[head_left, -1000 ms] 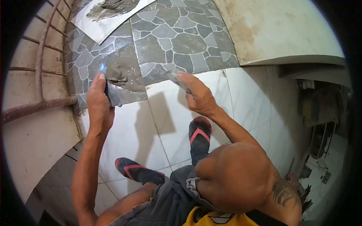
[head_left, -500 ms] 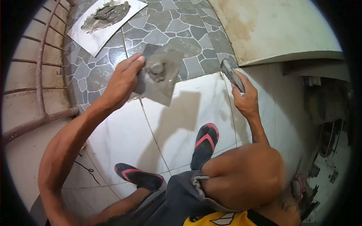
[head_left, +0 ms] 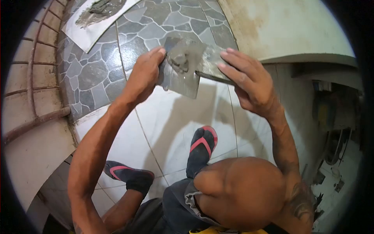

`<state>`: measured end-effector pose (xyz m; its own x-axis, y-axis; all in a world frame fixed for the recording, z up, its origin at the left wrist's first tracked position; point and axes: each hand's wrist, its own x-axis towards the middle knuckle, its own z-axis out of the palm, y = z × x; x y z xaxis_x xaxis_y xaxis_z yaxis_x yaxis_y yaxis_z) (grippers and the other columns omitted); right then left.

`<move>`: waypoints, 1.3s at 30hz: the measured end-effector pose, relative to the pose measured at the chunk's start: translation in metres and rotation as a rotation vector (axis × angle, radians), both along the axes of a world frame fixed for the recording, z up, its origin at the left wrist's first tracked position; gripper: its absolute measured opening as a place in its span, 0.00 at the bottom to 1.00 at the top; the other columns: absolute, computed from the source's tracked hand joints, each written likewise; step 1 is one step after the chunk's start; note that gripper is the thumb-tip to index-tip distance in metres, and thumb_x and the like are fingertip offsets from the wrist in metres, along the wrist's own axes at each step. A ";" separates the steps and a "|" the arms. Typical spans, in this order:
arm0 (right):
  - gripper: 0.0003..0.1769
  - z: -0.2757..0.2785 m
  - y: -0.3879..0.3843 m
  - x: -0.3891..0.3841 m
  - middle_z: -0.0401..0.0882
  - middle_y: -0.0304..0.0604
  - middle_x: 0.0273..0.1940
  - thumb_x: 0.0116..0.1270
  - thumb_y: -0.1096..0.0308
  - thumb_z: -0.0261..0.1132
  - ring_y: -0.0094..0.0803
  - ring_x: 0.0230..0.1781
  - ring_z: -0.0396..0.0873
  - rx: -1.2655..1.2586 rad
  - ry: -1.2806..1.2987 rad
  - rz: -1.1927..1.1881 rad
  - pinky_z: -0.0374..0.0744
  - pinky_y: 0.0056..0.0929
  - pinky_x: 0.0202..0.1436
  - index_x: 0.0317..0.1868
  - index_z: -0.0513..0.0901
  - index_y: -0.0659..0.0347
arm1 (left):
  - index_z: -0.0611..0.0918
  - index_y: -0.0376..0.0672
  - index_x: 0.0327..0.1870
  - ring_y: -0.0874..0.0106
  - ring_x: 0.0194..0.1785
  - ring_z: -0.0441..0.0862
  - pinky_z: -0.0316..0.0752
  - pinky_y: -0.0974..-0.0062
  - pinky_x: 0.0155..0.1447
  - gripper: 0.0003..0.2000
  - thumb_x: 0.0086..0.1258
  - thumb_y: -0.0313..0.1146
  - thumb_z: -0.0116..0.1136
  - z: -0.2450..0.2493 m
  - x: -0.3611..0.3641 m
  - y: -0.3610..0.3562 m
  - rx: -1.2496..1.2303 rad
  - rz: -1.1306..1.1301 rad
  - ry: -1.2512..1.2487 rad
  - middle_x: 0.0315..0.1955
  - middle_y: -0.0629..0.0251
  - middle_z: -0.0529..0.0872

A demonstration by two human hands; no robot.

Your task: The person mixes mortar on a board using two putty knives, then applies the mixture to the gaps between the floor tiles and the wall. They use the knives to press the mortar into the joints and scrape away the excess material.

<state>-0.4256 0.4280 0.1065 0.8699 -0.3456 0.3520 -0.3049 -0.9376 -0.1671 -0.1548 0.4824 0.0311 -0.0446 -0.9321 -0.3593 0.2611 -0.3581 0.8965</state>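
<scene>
My left hand [head_left: 146,74] is closed on the left edge of a flat grey plate [head_left: 187,84], which carries a lump of wet grey mortar [head_left: 179,62]. From the right, my right hand [head_left: 253,80] grips a flat grey trowel-like tool [head_left: 213,64], fingers on its top face and thumb hidden beneath. The tool's left end meets or overlaps the plate's right side, beside the mortar. Both are held above the seam between the stone-patterned tiles [head_left: 91,72] and the white tiles [head_left: 156,117].
A white board [head_left: 89,37] with more mortar lies at the upper left. Rusty metal bars [head_left: 33,78] run along the left. A pale ledge [head_left: 288,35] juts in at upper right. My feet in pink-strapped sandals [head_left: 203,142] rest on the white tiles.
My right hand has lifted the tool from near the ledge's corner and moved left to the plate. My left hand and the plate have shifted slightly right, and the view has shifted.
</scene>
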 end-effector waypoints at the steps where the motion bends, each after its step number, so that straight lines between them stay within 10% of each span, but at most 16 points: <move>1: 0.31 0.002 -0.001 -0.002 0.79 0.46 0.59 0.50 0.85 0.64 0.47 0.62 0.77 -0.015 0.041 0.016 0.78 0.40 0.60 0.58 0.80 0.59 | 0.77 0.39 0.52 0.83 0.27 0.74 0.71 0.80 0.28 0.14 0.80 0.39 0.44 -0.003 -0.003 -0.002 0.006 -0.036 -0.038 0.33 0.71 0.80; 6: 0.28 0.003 -0.014 -0.014 0.79 0.44 0.59 0.53 0.83 0.65 0.45 0.62 0.76 -0.034 0.211 -0.023 0.77 0.39 0.62 0.57 0.81 0.56 | 0.77 0.37 0.42 0.78 0.30 0.75 0.74 0.76 0.33 0.13 0.79 0.37 0.42 0.000 -0.023 -0.026 0.006 0.015 0.090 0.31 0.68 0.77; 14: 0.29 -0.048 -0.007 -0.075 0.83 0.48 0.54 0.53 0.82 0.60 0.48 0.55 0.79 0.696 0.134 -0.664 0.79 0.40 0.59 0.58 0.80 0.56 | 0.78 0.37 0.45 0.76 0.33 0.76 0.74 0.72 0.38 0.13 0.78 0.36 0.43 -0.041 -0.001 -0.045 0.009 0.092 0.025 0.33 0.67 0.78; 24: 0.29 -0.204 0.012 -0.057 0.77 0.47 0.55 0.54 0.79 0.63 0.47 0.55 0.77 -0.099 0.494 -0.585 0.82 0.39 0.49 0.60 0.76 0.61 | 0.78 0.42 0.48 0.78 0.32 0.74 0.69 0.75 0.36 0.13 0.79 0.41 0.46 -0.050 0.011 -0.025 0.100 0.258 0.097 0.34 0.70 0.80; 39: 0.31 -0.183 -0.007 -0.116 0.74 0.53 0.58 0.57 0.79 0.61 0.47 0.62 0.73 0.051 0.464 -0.549 0.83 0.37 0.51 0.65 0.73 0.62 | 0.78 0.41 0.47 0.77 0.31 0.76 0.71 0.73 0.35 0.13 0.80 0.39 0.42 -0.036 0.013 -0.027 0.108 0.337 0.043 0.34 0.69 0.80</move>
<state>-0.5417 0.4209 -0.0764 0.6216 -0.7823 -0.0399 -0.7804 -0.6229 0.0551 -0.1413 0.4555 -0.0050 0.2417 -0.8540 -0.4608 0.4175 -0.3372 0.8438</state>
